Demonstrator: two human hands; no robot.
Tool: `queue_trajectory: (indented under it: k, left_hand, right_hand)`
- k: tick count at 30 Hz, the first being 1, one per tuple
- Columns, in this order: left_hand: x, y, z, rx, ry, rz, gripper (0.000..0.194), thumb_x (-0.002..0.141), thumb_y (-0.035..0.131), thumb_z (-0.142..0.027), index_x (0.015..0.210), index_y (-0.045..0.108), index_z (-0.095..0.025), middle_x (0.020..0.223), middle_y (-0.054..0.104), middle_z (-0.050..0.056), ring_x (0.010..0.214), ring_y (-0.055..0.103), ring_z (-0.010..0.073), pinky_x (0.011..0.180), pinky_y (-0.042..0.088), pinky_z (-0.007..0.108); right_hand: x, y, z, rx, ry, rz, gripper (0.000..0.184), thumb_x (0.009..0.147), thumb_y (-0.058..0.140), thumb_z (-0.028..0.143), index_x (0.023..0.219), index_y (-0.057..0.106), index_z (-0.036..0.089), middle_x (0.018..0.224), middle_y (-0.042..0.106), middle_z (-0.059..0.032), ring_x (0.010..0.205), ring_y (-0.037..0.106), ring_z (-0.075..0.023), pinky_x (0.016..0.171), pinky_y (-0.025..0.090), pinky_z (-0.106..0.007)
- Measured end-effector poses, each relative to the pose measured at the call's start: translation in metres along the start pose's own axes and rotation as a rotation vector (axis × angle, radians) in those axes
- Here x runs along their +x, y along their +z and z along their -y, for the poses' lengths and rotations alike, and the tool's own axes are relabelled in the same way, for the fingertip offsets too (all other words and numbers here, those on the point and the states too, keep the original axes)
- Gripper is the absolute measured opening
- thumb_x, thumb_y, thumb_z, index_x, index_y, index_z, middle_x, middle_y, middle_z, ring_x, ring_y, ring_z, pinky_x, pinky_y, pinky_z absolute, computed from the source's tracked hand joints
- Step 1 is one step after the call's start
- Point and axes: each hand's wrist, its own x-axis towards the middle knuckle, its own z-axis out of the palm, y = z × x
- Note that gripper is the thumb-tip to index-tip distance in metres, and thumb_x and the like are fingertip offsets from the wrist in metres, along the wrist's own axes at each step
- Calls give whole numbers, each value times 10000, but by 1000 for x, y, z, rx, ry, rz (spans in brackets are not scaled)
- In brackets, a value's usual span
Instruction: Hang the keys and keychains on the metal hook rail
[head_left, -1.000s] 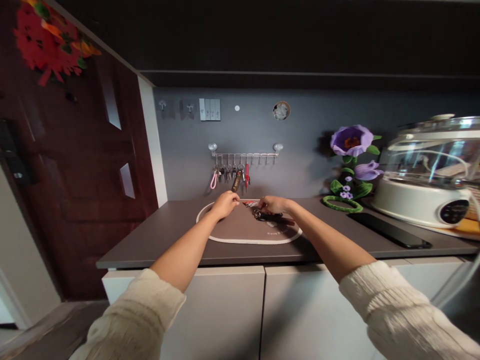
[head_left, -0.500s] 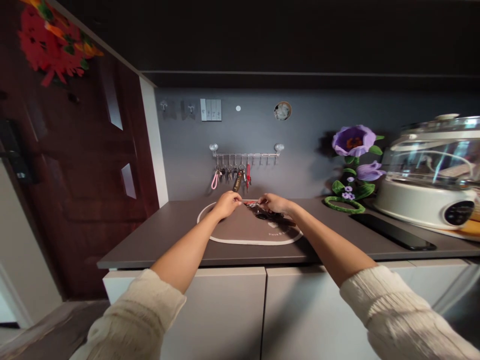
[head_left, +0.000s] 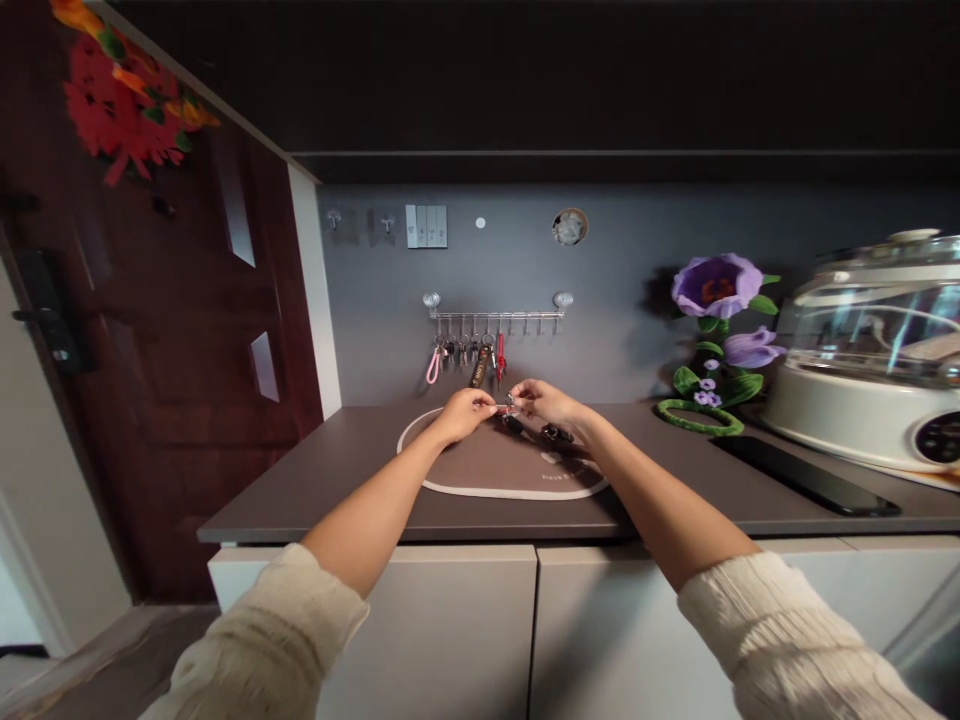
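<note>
Over the brown mat with a pale rim, my two hands meet at a small bunch of keys that shows metal, a bit of red and a dark fob-like piece. My left hand is closed in a pinch on its left end. Thumb and fingers of my right hand pinch the metal ring at the top of the bunch. A second dark bunch of keys lies on the mat below my right hand. My fingers partly hide the first bunch.
Behind, a hook rail on the wall carries several keys and a red strap. To the right are a purple flower decoration, a black phone and a clear-topped white appliance. The counter's front edge runs below.
My left hand has moved right and now pinches the bunch. My right hand has lifted its ring slightly, bringing both hands closer together. The view has shifted a little.
</note>
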Motion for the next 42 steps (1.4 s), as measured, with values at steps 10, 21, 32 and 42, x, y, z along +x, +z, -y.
queue_trajectory:
  k: [10,21,32,42]
  left_hand:
    - [0,2,-3,50,22,-71,246,675,600,-339,789,631,-123,750,609,32,638,509,105,627,423,234]
    - [6,-7,-8,-48,-5,-220,136,745,509,-225,771,606,-132,788,620,29,711,547,113,700,434,240]
    - [10,-9,-2,-347,-107,-244,176,732,523,-291,799,561,-133,667,563,-3,600,504,84,554,398,198]
    - [10,-8,-1,-467,-103,-260,251,674,586,-362,790,576,-140,670,559,-4,604,497,85,544,381,198]
  right_hand:
    - [11,12,7,232,-70,-43,136,741,545,163,826,439,157,617,463,39,516,450,-53,551,420,-193]
    - [12,9,-6,485,-46,21,89,740,554,134,791,483,149,613,504,26,539,505,-69,602,439,-213]
    - [8,18,-13,470,12,84,139,703,586,119,805,497,151,654,528,23,561,480,-57,578,380,-183]
    - [10,22,-19,394,-17,115,207,647,626,133,807,500,166,653,523,30,552,452,-57,547,365,-199]
